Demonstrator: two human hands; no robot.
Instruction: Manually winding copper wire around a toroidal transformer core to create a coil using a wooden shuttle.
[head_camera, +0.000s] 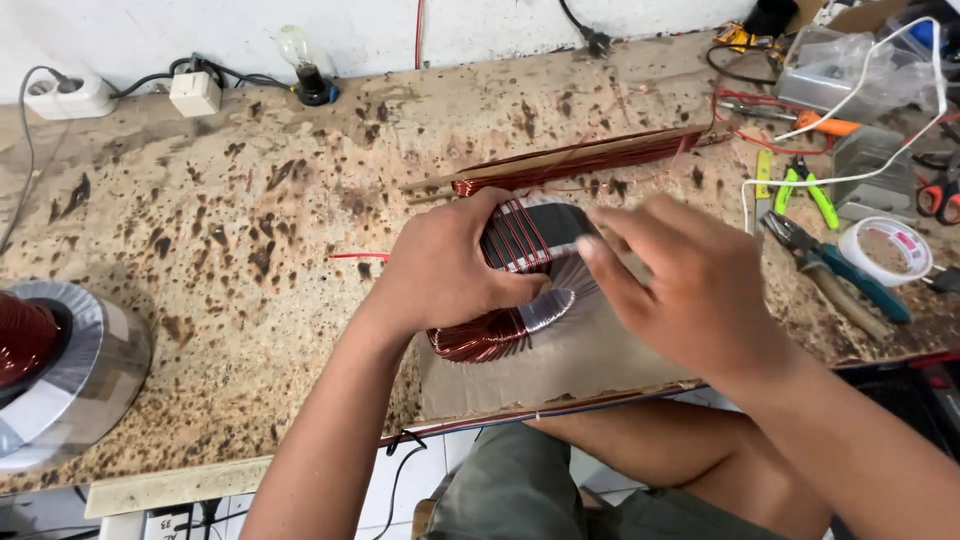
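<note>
Nearest the camera, below the fingers, are the person's knees in grey-green shorts, under the bench (250, 300) edge. Just above them a sheet of brown cardboard (560, 365) lies on the scorched, spotted bench top, under both hands.

The left hand (440, 270) is clamped over a ring-shaped coil (505, 290) wound with copper-red wire; its fingers (505, 288) curl down over the top and into the middle, gripping the ring against the cardboard. The part of the ring between the two hands is bare grey core with only a few red turns across it. The right hand (680, 290) is just right of the coil, its fingers (605, 262) bent and pinched at the ring's right edge; they are blurred, so whether they hold the wire I cannot tell.

Right of the right hand's fingers lie blue-handled pliers (835, 272), a roll of white tape (885, 250) and green-handled cutters (812, 190). Far to the left of the left hand's fingers, at the bench edge, stands a second, larger taped coil (70, 375).

Just beyond the fingers lies a long flat shuttle (580, 160) loaded with red wire. Farthest, by the wall, stand a light bulb (305, 65) in a black socket and a white plug socket (70, 97).
</note>
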